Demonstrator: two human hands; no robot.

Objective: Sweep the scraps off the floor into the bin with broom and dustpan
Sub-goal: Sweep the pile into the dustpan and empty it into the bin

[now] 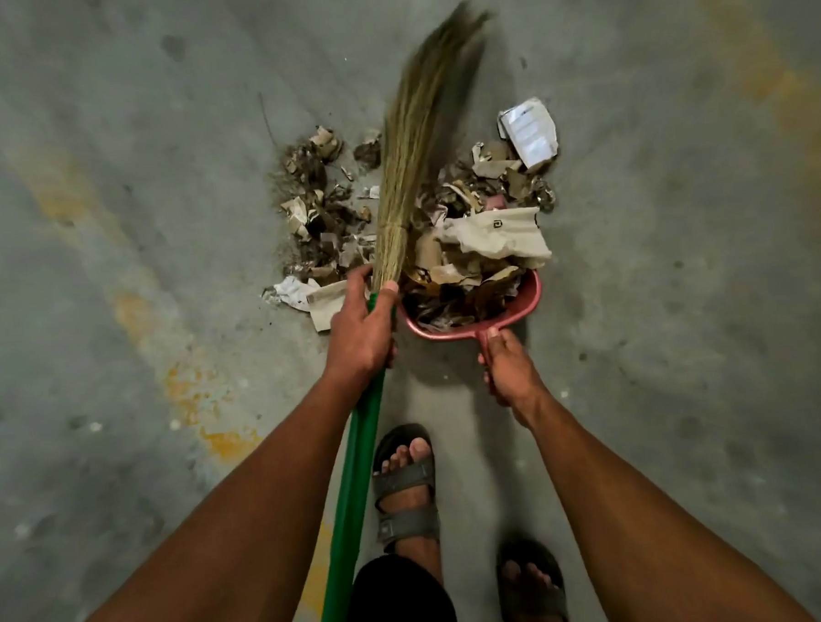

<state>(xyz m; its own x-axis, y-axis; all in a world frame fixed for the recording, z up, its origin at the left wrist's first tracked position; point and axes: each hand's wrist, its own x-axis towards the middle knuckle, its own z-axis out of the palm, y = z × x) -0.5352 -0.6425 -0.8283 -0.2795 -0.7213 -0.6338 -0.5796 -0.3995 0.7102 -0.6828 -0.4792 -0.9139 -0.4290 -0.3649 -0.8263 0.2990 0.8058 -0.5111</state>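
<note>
Broom (394, 169) handle inside left fingers (350, 290)

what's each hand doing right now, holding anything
Left hand: fingers gripping the green broom handle.
Right hand: fingers gripping the pink dustpan by its handle.

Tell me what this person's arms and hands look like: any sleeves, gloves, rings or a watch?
Both forearms are bare right up to the edge of the picture, so no sleeves show. The left hand and the right hand wear no gloves, and no ring, watch or wristband can be seen. The fingernails are short. Lower down, the person wears dark strapped sandals and something black at the knee.
</note>
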